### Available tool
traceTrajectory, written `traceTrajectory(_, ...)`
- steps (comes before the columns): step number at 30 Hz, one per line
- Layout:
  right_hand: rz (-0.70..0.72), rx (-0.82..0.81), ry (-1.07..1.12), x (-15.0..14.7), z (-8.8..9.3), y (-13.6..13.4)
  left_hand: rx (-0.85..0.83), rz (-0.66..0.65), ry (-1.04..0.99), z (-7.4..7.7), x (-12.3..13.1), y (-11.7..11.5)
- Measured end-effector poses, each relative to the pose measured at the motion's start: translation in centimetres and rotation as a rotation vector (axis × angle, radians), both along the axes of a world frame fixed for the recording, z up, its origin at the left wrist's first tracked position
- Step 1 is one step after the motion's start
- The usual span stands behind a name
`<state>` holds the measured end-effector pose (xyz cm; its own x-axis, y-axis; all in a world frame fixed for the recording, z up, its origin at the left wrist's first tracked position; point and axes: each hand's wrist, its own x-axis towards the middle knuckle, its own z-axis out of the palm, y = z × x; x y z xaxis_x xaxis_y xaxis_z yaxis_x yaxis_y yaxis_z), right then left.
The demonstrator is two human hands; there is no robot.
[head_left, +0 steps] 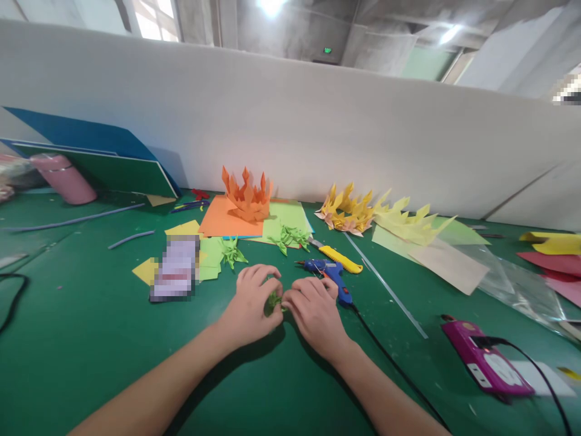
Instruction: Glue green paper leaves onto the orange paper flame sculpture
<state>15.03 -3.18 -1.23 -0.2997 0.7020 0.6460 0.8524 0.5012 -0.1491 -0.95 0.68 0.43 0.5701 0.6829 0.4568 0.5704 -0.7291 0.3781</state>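
My left hand and my right hand meet low over the green table. Both pinch a small folded green paper piece between their fingertips; most of it is hidden by the fingers. Just beyond my right hand lies a blue glue gun with a black cord. Further back lie other small green folded pieces on light green sheets, and one more cluster of green folded pieces.
An orange paper crown stands on orange paper at the back. Yellow paper crowns lie to its right. A yellow utility knife, a clear ruler, a pink device, a pink bottle and a white partition wall surround the work area.
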Motion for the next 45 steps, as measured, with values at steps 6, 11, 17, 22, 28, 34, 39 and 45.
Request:
traceTrajectory(6,0.011,-0.04,0.038,-0.1,0.1,-0.3,0.043,-0.01,-0.003,-0.1,0.0,0.0)
traceTrajectory(11,-0.01,-0.048,0.3,0.4,0.1,-0.2,-0.075,0.019,-0.181,0.0,-0.1,0.5)
traceTrajectory(17,0.159,-0.34,0.758,0.3,-0.8,0.3,-0.412,-0.027,-0.515,0.1,-0.1,1.1)
traceTrajectory(22,0.244,-0.506,0.951,-0.5,-0.6,0.2,-0.435,-0.078,-0.501,0.0,0.1,0.7)
traceTrajectory(28,0.204,-0.436,0.964,-0.6,0.0,-0.1,-0.3,-0.102,-0.398,-0.1,0.2,0.7)
traceTrajectory(34,0.179,-0.376,0.994,-0.8,-0.3,-0.1,-0.122,-0.046,-0.349,0.1,-0.2,0.7)
traceTrajectory(39,0.19,-0.307,0.944,-0.8,-0.4,-0.2,-0.15,-0.06,-0.351,0.4,-0.3,0.6)
traceTrajectory(45,0.159,-0.245,0.889,-0.7,-0.4,-0.4,-0.239,-0.108,-0.404,0.0,-0.1,0.7)
